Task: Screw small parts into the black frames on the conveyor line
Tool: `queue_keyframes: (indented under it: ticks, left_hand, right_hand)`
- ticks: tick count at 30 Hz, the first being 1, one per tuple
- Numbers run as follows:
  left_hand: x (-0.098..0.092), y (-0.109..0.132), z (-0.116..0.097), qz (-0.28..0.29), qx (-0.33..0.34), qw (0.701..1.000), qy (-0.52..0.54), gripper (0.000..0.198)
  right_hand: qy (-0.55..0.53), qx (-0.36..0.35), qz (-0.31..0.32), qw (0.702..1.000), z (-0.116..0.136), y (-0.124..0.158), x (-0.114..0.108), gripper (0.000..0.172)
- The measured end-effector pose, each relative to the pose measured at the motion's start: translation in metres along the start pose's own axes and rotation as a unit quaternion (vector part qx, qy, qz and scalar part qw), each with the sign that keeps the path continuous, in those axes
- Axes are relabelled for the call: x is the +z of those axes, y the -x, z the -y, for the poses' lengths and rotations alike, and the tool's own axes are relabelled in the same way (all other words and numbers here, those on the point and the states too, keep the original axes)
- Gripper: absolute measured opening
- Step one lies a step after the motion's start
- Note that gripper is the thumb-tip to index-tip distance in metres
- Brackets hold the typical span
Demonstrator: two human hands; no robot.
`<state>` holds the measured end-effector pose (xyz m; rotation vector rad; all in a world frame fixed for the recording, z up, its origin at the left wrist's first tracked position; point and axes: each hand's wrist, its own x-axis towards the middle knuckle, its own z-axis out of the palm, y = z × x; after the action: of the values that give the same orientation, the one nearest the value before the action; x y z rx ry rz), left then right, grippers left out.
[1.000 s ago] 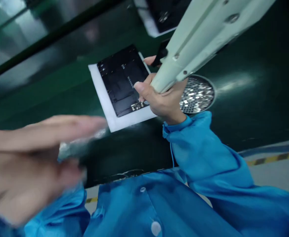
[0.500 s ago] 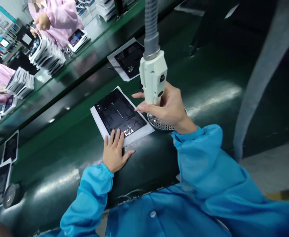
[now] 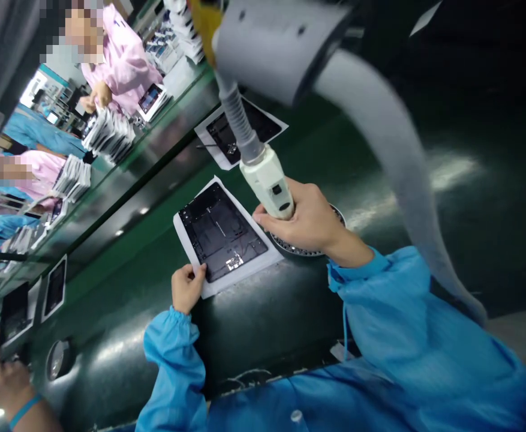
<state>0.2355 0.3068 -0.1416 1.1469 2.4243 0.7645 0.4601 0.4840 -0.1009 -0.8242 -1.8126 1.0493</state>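
Observation:
At the near left corner of a black tablet housing (image 3: 222,231), my left hand (image 3: 187,289) is closed, its thumb on the housing's edge. The housing lies on a white sheet (image 3: 265,264) and shows small parts and a silvery patch. In my right hand (image 3: 314,222) is a white handpiece (image 3: 263,174) with a dark switch, on a grey corrugated hose (image 3: 240,123). It is held just above the housing's right edge. Under my right hand is a round metal dish (image 3: 341,215) with a perforated rim, partly hidden.
Behind the handpiece lies another tablet housing (image 3: 220,132) on a white sheet. A wide grey duct (image 3: 379,114) curves down on the right. At left are a co-worker's hands (image 3: 6,381), a round dish (image 3: 59,360) and more housings (image 3: 56,288). Co-workers in pink stand across the bench by stacks (image 3: 110,135).
My left hand has gone from flat, spread fingers on the near edge to a closed grip at the left corner. The handpiece has tilted, its hose now leaning left. The view has shifted.

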Motion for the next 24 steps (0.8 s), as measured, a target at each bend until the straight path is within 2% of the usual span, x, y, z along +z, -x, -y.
queue_keyframes:
  ticks: [3,5,8,11,15,18,21,24]
  left_hand:
    - [-0.004,-0.01,0.015,-0.166,-0.004,0.974,0.151,0.032]
    - [-0.012,-0.028,0.02,-0.256,-0.002,0.949,0.182,0.032]
    - [-0.03,-0.07,0.018,-0.308,0.019,0.935,0.176,0.029]
    - [-0.054,-0.121,0.011,-0.345,0.019,0.925,0.159,0.022]
    - [-0.083,-0.174,0.013,-0.359,0.005,0.927,0.106,0.018]
    - [-0.086,-0.183,0.024,-0.336,0.008,0.941,0.043,0.033]
    - [-0.062,-0.171,0.032,-0.282,0.055,0.958,-0.026,0.038]
    - [-0.02,-0.16,0.024,-0.211,0.148,0.963,-0.075,0.025]
  right_hand:
    - [-0.001,-0.017,0.0,1.0,-0.001,0.0,0.0,0.015]
    - [-0.011,-0.028,-0.009,1.0,-0.005,-0.001,0.002,0.024]
    - [-0.015,-0.049,-0.021,0.998,-0.012,-0.002,0.006,0.032]
    - [0.001,-0.066,-0.037,0.997,-0.017,-0.004,0.006,0.031]
    - [-0.012,-0.06,-0.036,0.998,-0.016,-0.007,0.004,0.035]
    - [-0.014,-0.055,-0.03,0.998,-0.014,-0.008,0.003,0.04]
    - [-0.02,-0.072,-0.026,0.997,-0.012,-0.009,0.005,0.042]
    - [-0.053,-0.115,-0.033,0.991,-0.008,-0.008,0.008,0.044]
